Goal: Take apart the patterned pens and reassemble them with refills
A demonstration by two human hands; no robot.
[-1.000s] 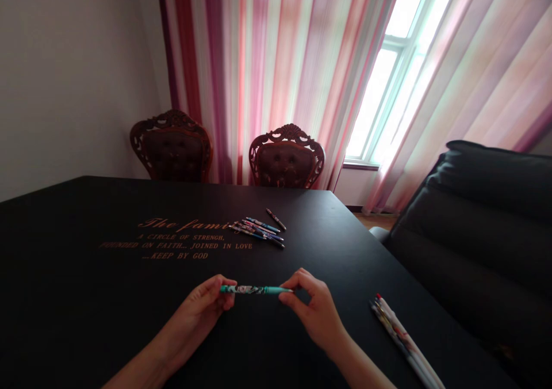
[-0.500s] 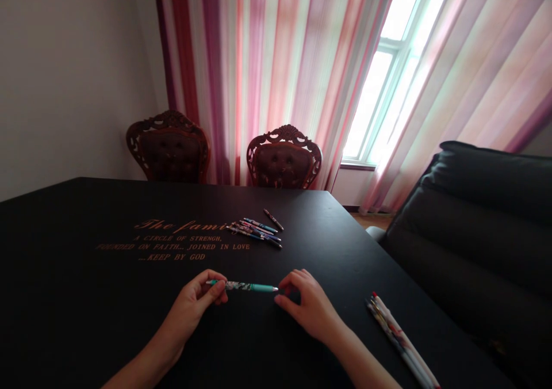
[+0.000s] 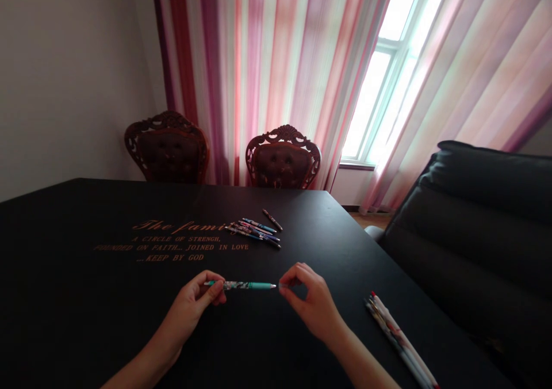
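My left hand (image 3: 202, 294) is closed around the rear end of a teal pen (image 3: 248, 285) with a dark and white pattern. The pen lies level above the table, its tip pointing right. Just beyond that tip, my right hand (image 3: 307, 297) has thumb and forefinger pinched together. Something tiny and pale may sit between those fingertips, but it is too small to name. A narrow gap separates the pen tip from the right fingers. Farther back lies a loose pile of patterned pens (image 3: 256, 229), with a single dark pen (image 3: 272, 220) just behind it.
The black table (image 3: 107, 320) carries copper-coloured lettering (image 3: 172, 240) on the left. Several longer pens (image 3: 399, 337) lie near my right forearm. Two carved chairs (image 3: 282, 161) stand behind the table, before striped curtains (image 3: 276, 61). A dark padded recliner (image 3: 474, 222) is at the right.
My right thumb and forefinger have closed into a pinch at the pen tip, where they were apart before. My left hand keeps hold of the teal pen in nearly the same place.
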